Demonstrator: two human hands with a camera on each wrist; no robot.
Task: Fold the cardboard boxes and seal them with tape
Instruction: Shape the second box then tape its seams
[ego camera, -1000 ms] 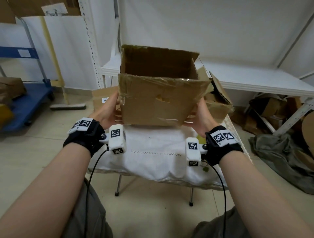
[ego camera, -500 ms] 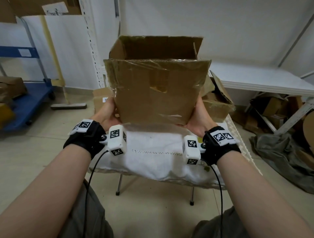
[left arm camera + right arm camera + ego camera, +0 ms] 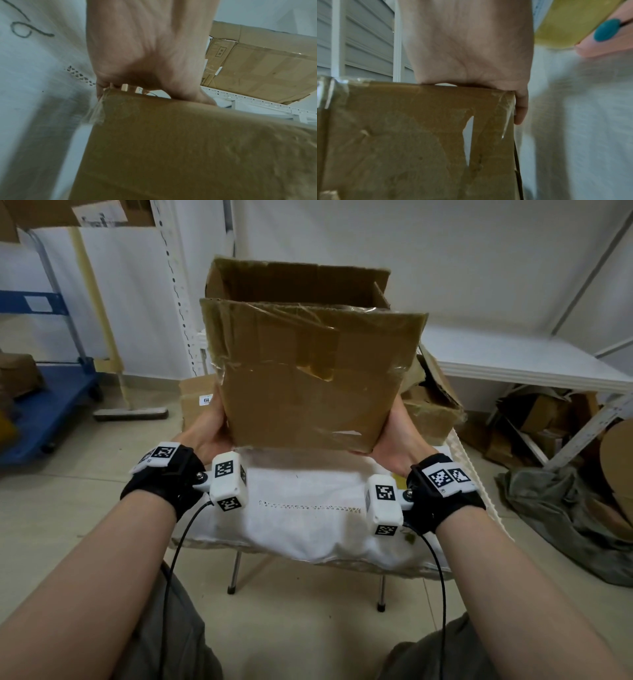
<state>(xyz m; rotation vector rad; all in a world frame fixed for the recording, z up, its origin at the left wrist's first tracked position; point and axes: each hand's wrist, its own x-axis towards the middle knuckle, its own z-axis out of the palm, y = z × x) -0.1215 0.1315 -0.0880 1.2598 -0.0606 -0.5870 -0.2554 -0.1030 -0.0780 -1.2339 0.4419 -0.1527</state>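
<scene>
Both hands hold a worn brown cardboard box (image 3: 308,392) in the air above a cloth-covered table (image 3: 308,518). Its top is open, the flaps stand up, and old clear tape wrinkles across the near face. My left hand (image 3: 209,429) grips the lower left side; in the left wrist view the left hand's palm (image 3: 145,47) lies against the box's edge (image 3: 188,155), fingers hidden behind. My right hand (image 3: 394,440) grips the lower right corner, and the right hand's thumb (image 3: 521,108) lies along the taped edge of the box (image 3: 402,135). A yellowish tape roll in a pink holder (image 3: 565,23) lies on the cloth.
More cardboard boxes stand behind the table, one at left (image 3: 195,402) and a crumpled one at right (image 3: 435,405). A white shelf (image 3: 513,361) runs along the right wall, with flattened cardboard beneath. A blue cart (image 3: 44,405) stands far left, and a grey cloth heap (image 3: 555,508) lies on the floor.
The box has risen and come nearer, so its taped near face fills more of the view. Both hands kept their hold on its lower sides.
</scene>
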